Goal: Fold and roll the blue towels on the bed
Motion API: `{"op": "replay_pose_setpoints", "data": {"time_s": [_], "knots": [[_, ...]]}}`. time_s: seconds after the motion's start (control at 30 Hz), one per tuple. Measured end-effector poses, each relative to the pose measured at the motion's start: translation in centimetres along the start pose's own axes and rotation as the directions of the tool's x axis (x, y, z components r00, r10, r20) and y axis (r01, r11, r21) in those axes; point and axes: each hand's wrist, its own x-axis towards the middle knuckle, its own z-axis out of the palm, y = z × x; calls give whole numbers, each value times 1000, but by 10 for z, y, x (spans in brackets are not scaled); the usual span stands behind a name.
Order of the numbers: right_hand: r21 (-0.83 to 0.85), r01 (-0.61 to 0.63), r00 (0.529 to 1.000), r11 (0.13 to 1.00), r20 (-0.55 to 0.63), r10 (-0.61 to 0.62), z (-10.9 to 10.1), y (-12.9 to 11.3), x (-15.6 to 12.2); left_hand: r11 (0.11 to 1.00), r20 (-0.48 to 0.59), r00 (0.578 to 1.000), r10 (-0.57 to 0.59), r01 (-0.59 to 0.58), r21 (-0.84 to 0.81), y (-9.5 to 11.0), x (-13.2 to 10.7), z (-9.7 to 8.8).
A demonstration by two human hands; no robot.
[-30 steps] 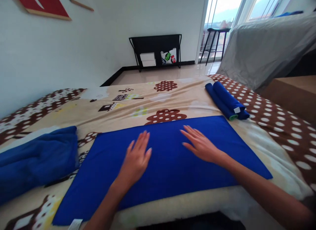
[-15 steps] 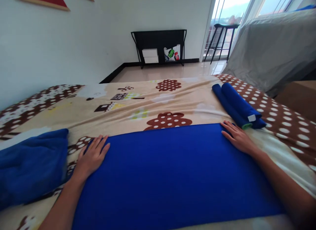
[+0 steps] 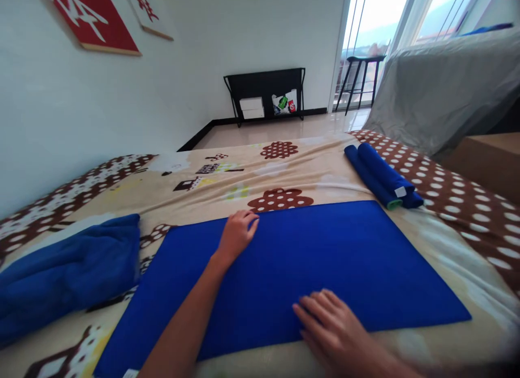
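Observation:
A flat blue towel (image 3: 309, 259) lies spread over a patterned blanket, a white tag at its near left corner. My left hand (image 3: 238, 234) rests at the towel's far edge, left of the middle, its fingers loosely bent and the thumb apart from them. Over the near edge, right of the middle, is my right hand (image 3: 331, 321), palm down with the fingers slightly spread and somewhat blurred. Neither hand visibly grips the cloth. Two rolled blue towels (image 3: 379, 175) lie beyond the far right corner, one with a white tag. A crumpled blue cloth (image 3: 77, 269) lies to the left.
The blanket (image 3: 211, 199) has wrinkles and a brown polka-dot border. Behind it stand a black rack (image 3: 264, 85) by the wall and a black stool (image 3: 361, 69) by the window. Grey sheeting (image 3: 447, 91) and a cardboard box (image 3: 487, 156) are at the right.
My left hand has moved right along the far edge from the towel's left corner. My right hand has left the far right corner and come to the near edge. The view has shifted.

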Motion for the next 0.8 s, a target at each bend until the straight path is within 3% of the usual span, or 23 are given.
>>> {"op": "replay_pose_setpoints", "data": {"time_s": [0.1,0.23,0.33,0.47,0.57,0.63,0.73,0.8], "knots": [[-68,-37,981,997,-195,23,23,-43,-11,998,63,998,22,-18,-55,27,40,25],[-160,-111,956,981,-286,61,38,-49,-13,995,138,990,-30,43,-91,30,68,46],[-188,-122,937,975,-346,51,39,-50,-5,987,179,982,-53,79,-142,28,73,48],[-195,-119,922,974,-385,36,33,-53,7,954,184,981,-56,107,-279,31,77,37],[-126,-60,930,990,-368,9,5,-47,17,893,123,990,-75,122,-434,33,84,14],[-24,-35,925,999,-378,23,-31,-38,25,824,53,993,-106,117,-555,31,89,-13],[115,-120,902,986,-402,156,-105,-19,43,681,-93,979,-183,58,-730,25,89,-76],[172,-295,841,940,-419,341,-155,-3,59,576,-192,952,-237,-22,-817,24,80,-128]]}}
